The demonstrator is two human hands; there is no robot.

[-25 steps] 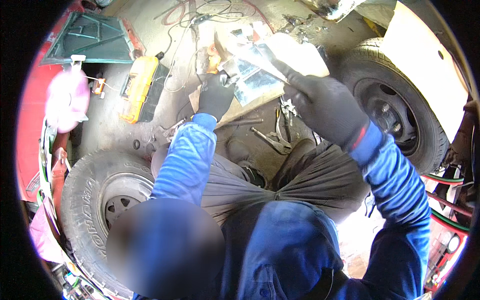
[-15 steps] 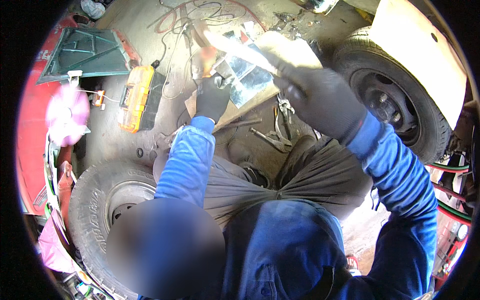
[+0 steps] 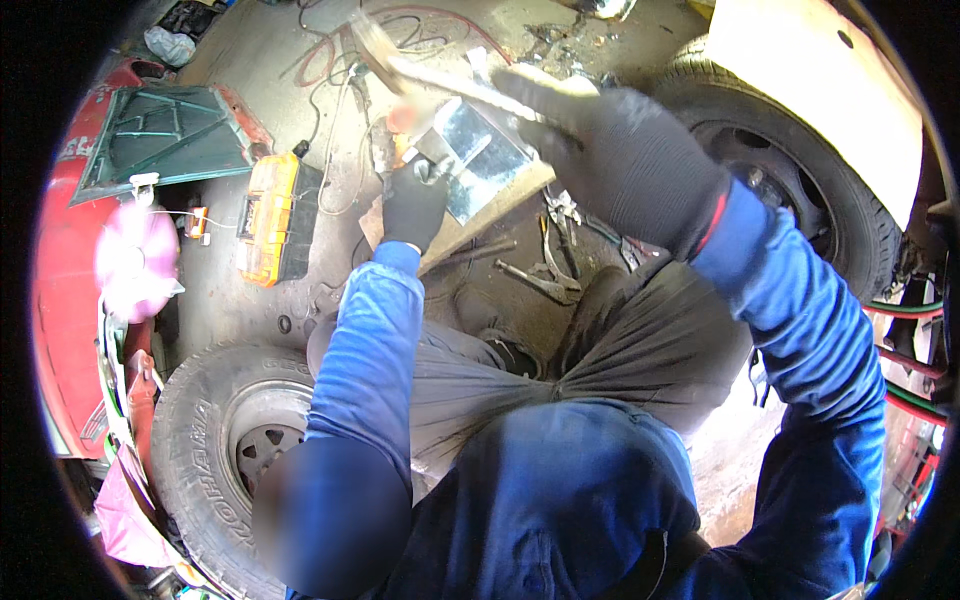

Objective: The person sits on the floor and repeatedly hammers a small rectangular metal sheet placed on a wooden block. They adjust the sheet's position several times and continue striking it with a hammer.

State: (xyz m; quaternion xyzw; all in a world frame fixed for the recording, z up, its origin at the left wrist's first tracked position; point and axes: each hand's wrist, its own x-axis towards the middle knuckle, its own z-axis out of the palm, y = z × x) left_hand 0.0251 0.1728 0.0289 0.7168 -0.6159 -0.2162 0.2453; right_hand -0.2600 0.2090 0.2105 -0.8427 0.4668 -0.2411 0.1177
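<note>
My right hand point(image 3: 640, 160), in a black glove, is raised and closed round the handle of a hammer point(image 3: 455, 84). The hammer is smeared by motion, its head pointing to the far left above the work. In a black glove too, my left hand point(image 3: 415, 208) is closed at the left edge of a shiny metal sheet point(image 3: 478, 165). Something small and greyish shows at its fingers; I cannot make out what it is. Beneath the sheet lies a flat tan board point(image 3: 525, 187). Partly hidden just beyond my left hand is an object with an orange part point(image 3: 401, 150).
Locking pliers point(image 3: 545, 280) and other hand tools lie on the floor before my legs. A yellow-and-black toolbox point(image 3: 272, 220) stands left. Tyres flank me, one near left point(image 3: 185, 450), one far right point(image 3: 850, 170). Cables point(image 3: 335, 130) trail beyond; a pink fan point(image 3: 137, 262) spins left.
My right hand has come up and closer, and the hammer has shifted up and to the left. My left hand stays at the metal sheet; the whole view has shifted slightly.
</note>
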